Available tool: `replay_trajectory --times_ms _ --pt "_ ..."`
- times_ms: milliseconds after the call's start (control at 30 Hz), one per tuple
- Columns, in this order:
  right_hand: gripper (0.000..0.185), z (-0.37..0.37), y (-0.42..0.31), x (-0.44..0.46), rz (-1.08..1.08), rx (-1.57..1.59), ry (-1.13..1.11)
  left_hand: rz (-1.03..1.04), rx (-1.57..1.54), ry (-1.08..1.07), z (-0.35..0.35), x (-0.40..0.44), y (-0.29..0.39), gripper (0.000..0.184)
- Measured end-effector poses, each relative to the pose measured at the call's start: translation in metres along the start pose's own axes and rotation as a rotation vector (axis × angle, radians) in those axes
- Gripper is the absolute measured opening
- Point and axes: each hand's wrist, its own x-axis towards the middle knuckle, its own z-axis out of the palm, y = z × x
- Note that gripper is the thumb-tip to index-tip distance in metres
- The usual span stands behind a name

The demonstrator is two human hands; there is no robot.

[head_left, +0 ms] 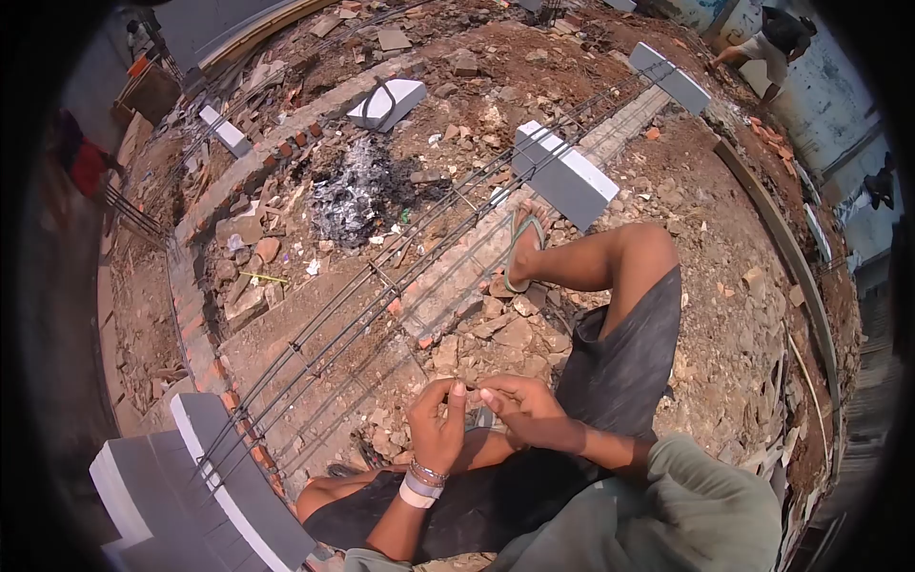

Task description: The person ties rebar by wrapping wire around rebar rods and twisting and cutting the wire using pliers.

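Note:
My left hand, with bracelets and a pale band at the wrist, is held in front of my lap with thumb and fingers pinched. Close beside it, my right hand is also closed in a pinch, the fingertips nearly meeting the left ones. A small dark thing seems to sit between them, too tiny to make out. Beyond my hands, a long cage of thin steel rebar runs diagonally, tied with a few stirrups. It rests across a grey-and-white block, and its near end reaches a larger grey block.
Rubble and broken brick cover the ground around my sandalled foot. A grey ash heap lies past the rebar, near a block with a dark loop. A long plank lies at right. Another person bends by the far wall.

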Motion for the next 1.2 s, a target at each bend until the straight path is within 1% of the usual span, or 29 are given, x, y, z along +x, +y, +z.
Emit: replay_trajectory --times_ms 100,167,300,400,500,567,667,700,767,833,867,967,1000,1067,1167,1200 --pt "0.031 0.002 0.007 0.000 -0.054 -0.135 -0.004 0.060 0.143 0.024 0.000 -0.001 0.002 0.026" --pt "0.030 0.003 0.008 0.001 -0.117 -0.192 0.004 0.067 0.170 0.058 0.003 -0.002 0.002 0.026" --pt "0.032 -0.002 0.004 0.002 -0.016 -0.167 -0.066 0.129 0.237 0.119 0.007 -0.002 -0.003 0.022" --pt "0.036 -0.005 0.014 0.007 0.068 -0.020 -0.151 0.277 0.329 0.150 0.005 -0.002 0.009 0.017" --pt "0.041 -0.009 0.018 0.010 0.232 0.190 -0.246 0.311 0.389 0.103 -0.001 -0.002 -0.001 0.013" --pt "0.045 -0.012 0.020 0.010 0.388 0.260 -0.279 0.367 0.382 0.129 0.003 0.001 0.000 0.012" --pt "0.046 -0.012 0.024 0.008 0.330 0.221 -0.277 0.407 0.360 0.118 0.004 -0.001 0.004 0.012" --pt "0.044 -0.011 0.025 0.007 0.371 0.260 -0.277 0.417 0.352 0.110 0.003 -0.001 0.005 0.012" --pt "0.040 -0.015 0.025 0.012 0.442 0.325 -0.276 0.354 0.297 0.093 0.004 -0.001 0.001 0.015" --pt "0.038 -0.015 0.027 0.014 0.417 0.295 -0.251 0.285 0.250 0.099 0.008 -0.004 -0.002 0.018" --pt "0.037 -0.013 0.029 0.016 0.409 0.281 -0.252 0.177 0.213 0.132 0.010 -0.005 -0.007 0.021" --pt "0.035 -0.003 0.031 0.022 0.316 0.191 -0.250 -0.103 0.068 0.090 0.009 -0.005 -0.003 0.022" --pt "0.035 0.000 0.037 0.023 0.263 0.153 -0.243 -0.137 0.065 0.112 0.010 -0.009 -0.022 0.024" --pt "0.035 0.003 0.046 0.030 0.159 0.104 -0.239 -0.055 0.088 0.137 0.008 -0.010 -0.025 0.025" --pt "0.036 -0.003 0.055 0.033 0.429 0.213 -0.302 0.025 0.114 0.183 0.009 -0.007 -0.028 0.026" --pt "0.037 0.005 0.050 0.030 0.362 0.223 -0.245 0.044 0.128 0.197 0.008 -0.004 -0.024 0.025"
